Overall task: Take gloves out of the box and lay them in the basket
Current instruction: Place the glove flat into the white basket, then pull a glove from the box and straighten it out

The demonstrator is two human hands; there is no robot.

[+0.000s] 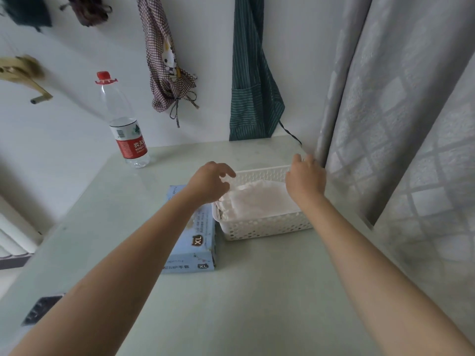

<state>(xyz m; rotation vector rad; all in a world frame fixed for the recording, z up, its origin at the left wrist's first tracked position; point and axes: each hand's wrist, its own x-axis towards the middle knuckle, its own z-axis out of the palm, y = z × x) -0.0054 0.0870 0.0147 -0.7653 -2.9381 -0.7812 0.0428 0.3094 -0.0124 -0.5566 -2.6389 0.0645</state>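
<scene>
A white perforated basket (267, 227) stands on the table by the curtain, with pale translucent gloves (259, 201) lying flat inside. A light blue glove box (198, 242) marked XL lies flat against the basket's left side, partly under my left forearm. My left hand (209, 182) hovers over the basket's far left corner with loosely curled, spread fingers just above the gloves' crumpled edge. My right hand (305, 177) is over the basket's far right corner, back towards me. Its fingers are mostly hidden, so I cannot tell whether it holds anything.
A clear plastic water bottle (126, 129) with a red cap stands at the table's far left. A grey curtain (401, 124) hangs close on the right. Two aprons hang on the wall behind. A dark flat object (42, 309) lies at the table's near left edge.
</scene>
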